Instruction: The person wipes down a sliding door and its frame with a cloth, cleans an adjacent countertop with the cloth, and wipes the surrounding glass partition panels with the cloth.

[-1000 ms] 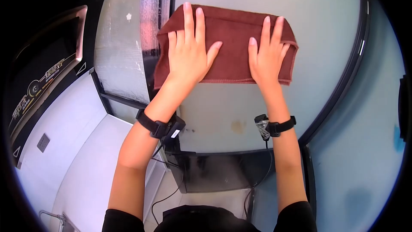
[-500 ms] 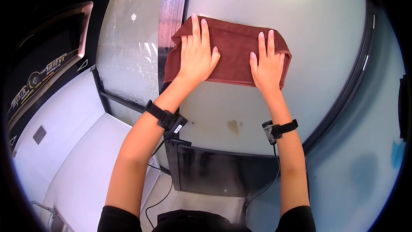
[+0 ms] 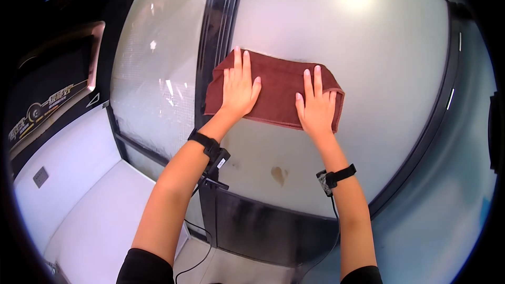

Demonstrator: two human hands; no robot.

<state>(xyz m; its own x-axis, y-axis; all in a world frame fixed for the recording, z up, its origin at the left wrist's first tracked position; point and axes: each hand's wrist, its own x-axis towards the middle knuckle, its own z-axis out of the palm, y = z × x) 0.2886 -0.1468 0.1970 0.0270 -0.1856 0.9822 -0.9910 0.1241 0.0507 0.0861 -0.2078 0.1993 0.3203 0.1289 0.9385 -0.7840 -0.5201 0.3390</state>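
The reddish-brown rectangular cloth (image 3: 278, 92) is against the frosted glass panel (image 3: 379, 52), left of its centre — left hand (image 3: 238, 92) and right hand (image 3: 317, 113) lie flat, thumbs splayed. Pressing seems the current step; moving it calls for even pressure — a judgement.

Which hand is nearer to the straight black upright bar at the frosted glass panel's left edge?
Left. The left hand lies on the brown rectangular cloth, just right of the bar; the right hand is near the cloth's far end.

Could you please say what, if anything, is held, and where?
The cloth, pressed against the glass: left hand flat near its left end, right hand flat near its right.
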